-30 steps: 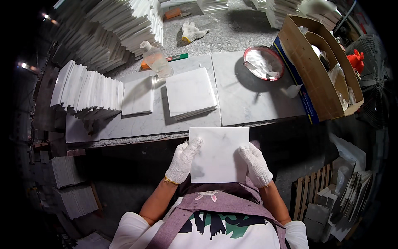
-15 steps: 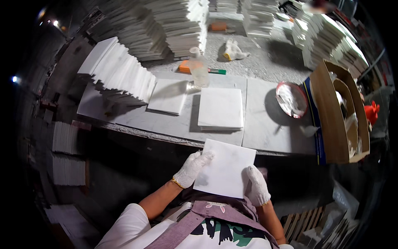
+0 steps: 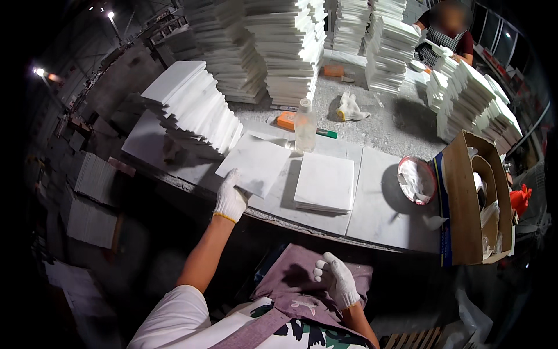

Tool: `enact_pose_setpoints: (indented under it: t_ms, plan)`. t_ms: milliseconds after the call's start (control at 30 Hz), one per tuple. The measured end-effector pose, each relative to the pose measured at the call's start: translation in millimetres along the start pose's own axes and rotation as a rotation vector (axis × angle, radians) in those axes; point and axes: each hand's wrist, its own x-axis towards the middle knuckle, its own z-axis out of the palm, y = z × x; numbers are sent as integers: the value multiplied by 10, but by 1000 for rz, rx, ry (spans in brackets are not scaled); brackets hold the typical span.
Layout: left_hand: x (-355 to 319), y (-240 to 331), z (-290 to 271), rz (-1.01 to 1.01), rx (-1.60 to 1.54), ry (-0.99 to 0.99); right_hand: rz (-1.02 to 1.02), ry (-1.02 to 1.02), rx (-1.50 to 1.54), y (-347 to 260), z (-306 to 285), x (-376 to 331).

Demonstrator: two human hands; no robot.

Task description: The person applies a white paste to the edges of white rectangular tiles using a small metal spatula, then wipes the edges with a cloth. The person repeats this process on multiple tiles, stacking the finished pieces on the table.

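Observation:
My left hand (image 3: 231, 198), in a white knit glove, grips the near left edge of a square white tile (image 3: 257, 163). That tile is over the left part of the table, beside a leaning row of white tiles (image 3: 200, 110); whether it rests on anything beneath is hidden. Just right of it lies a short stack of white tiles (image 3: 325, 181). A clear plastic bottle (image 3: 305, 129) stands behind the two. Back near my apron (image 3: 290, 273), my right hand (image 3: 339, 282), gloved too, is empty with its fingers apart and half bent.
A red-rimmed bowl (image 3: 416, 181) of white material stands on the right, beside a cardboard box (image 3: 465, 203). Farther back lie a spare glove (image 3: 350, 109) and an orange box (image 3: 286, 120). Tall tile stacks (image 3: 288, 52) fill the back. Another person (image 3: 447, 38) is at the far right.
My left hand has carried the tile from in front of my body forward and left over the table. My right hand has let go of it and dropped back. The view has shifted, showing another person.

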Motion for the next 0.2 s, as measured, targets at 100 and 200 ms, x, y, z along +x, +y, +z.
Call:
enact_pose_setpoints:
  t_ms: [100,200]
  plan:
    - [273,-46,76,2,-16,106,-32,-13,5,45,-67,33]
    - [762,-80,-236,-22,19,122,-49,31,-4,75,-126,71]
